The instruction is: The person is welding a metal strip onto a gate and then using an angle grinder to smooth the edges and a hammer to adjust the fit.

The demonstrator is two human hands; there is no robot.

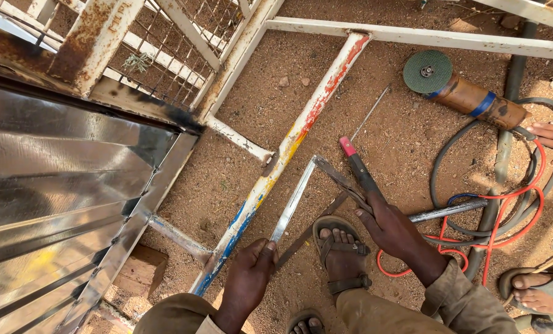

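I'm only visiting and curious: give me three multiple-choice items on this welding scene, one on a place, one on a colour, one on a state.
1. Where does the angle grinder lie?
A. on the sandy ground, upper right
B. on the metal sheet
C. in the left hand

2. What colour is the tip of the electrode holder?
A. green
B. pink-red
C. white

3. What is the left hand doing?
A. resting open on the sand
B. pinching the end of a thin metal strip
C. holding a hammer

Answers: 1 A, it lies on the dirt beside the cables. 2 B, the end by the rod is pink-red. 3 B, its fingers close on the strip's near end, while the right hand grips the holder.
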